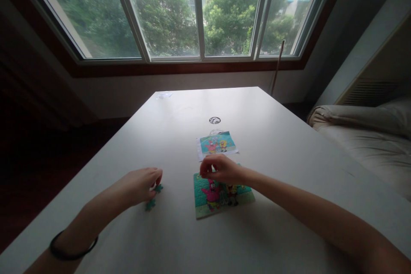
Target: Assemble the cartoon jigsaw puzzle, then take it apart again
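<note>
On the white table lies a nearly filled jigsaw puzzle (212, 197) with a pink starfish and a yellow sponge figure on a teal ground. My right hand (221, 168) is over its upper left part, thumb and fingers pinched together at the puzzle's surface; whatever is between the fingertips is hidden. Off to the left, my left hand (141, 184) has its thumb and fingers closed round a small green puzzle piece (158, 188) at the tabletop. Another green puzzle piece (150, 204) lies just below that hand. A dark band circles my left wrist.
A printed picture sheet (217, 143) with the same cartoon figures lies behind the puzzle. Beyond it are a clear ring-like item (216, 132) and a round table hole (215, 120). Clear plastic (164, 95) rests at the far left corner; a cushioned seat (362, 137) stands right.
</note>
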Demonstrator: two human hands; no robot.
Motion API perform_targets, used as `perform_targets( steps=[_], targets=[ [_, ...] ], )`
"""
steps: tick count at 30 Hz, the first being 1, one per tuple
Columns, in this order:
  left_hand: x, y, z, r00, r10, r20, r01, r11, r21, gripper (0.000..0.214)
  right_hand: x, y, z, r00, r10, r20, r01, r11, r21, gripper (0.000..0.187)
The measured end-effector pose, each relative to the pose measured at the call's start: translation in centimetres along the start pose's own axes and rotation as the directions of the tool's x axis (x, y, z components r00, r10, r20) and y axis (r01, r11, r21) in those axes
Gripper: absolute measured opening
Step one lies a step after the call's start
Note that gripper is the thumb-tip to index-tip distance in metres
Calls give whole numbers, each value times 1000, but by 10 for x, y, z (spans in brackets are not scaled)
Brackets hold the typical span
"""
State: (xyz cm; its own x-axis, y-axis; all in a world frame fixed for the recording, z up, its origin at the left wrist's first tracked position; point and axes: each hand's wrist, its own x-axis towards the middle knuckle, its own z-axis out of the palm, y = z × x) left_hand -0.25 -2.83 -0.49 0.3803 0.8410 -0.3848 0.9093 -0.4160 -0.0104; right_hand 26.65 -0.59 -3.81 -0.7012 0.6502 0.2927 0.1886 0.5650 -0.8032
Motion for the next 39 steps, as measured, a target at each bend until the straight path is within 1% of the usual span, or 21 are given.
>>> perform_targets(
  steps=[4,6,8,11,14,15,17,20,22,24,26,28,32,36,39],
  targets=[
    [0,1,0,999,34,-37,-34,999,10,14,4,0,-21,995,60,-78,-55,997,55,1],
    [1,1,0,998,37,-50,-36,999,7,13,5,-1,-31,993,84,-84,-77,994,79,3],
    [2,0,0,999,13,-45,-14,1000,-1,12,6,1,-38,990,120,-77,-112,988,109,5],
    [3,-1,0,999,-35,-26,35,999,-7,11,5,6,-42,984,171,-56,-162,976,144,12],
    [4,-1,-2,999,-43,-32,42,999,-23,8,5,10,-40,983,179,-32,-173,976,132,15],
    [4,1,-3,998,-35,-54,33,999,-36,6,4,10,-39,984,175,-24,-171,978,119,15],
    [4,6,-6,991,-2,-135,-9,997,-83,3,3,7,-36,986,166,-3,-165,983,85,16],
    [5,20,-11,953,71,-294,-131,973,-191,6,1,-4,-31,989,148,29,-148,989,1,17],
    [6,33,-12,924,129,-359,-232,937,-262,7,-1,-15,-25,992,108,65,-104,993,-61,18],
    [6,46,-12,900,176,-399,-315,895,-316,10,-4,-25,-18,993,61,97,-50,993,-111,22],
    [5,56,-12,884,193,-426,-363,858,-364,11,-5,-32,-11,995,7,99,8,989,-148,19],
    [4,63,-13,877,188,-443,-383,831,-404,11,-6,-36,-6,997,-21,81,35,984,-172,16],
    [0,68,-15,869,165,-466,-388,811,-438,9,-6,-36,-2,998,-11,60,20,989,-146,18],
    [-1,72,-15,868,147,-474,-389,796,-465,7,-6,-33,-2,1000,-3,-6,2,990,-139,19],
    [-1,75,-13,874,137,-467,-379,793,-477,7,-7,-34,-2,1000,-14,14,16,988,-155,14]
  ],
)
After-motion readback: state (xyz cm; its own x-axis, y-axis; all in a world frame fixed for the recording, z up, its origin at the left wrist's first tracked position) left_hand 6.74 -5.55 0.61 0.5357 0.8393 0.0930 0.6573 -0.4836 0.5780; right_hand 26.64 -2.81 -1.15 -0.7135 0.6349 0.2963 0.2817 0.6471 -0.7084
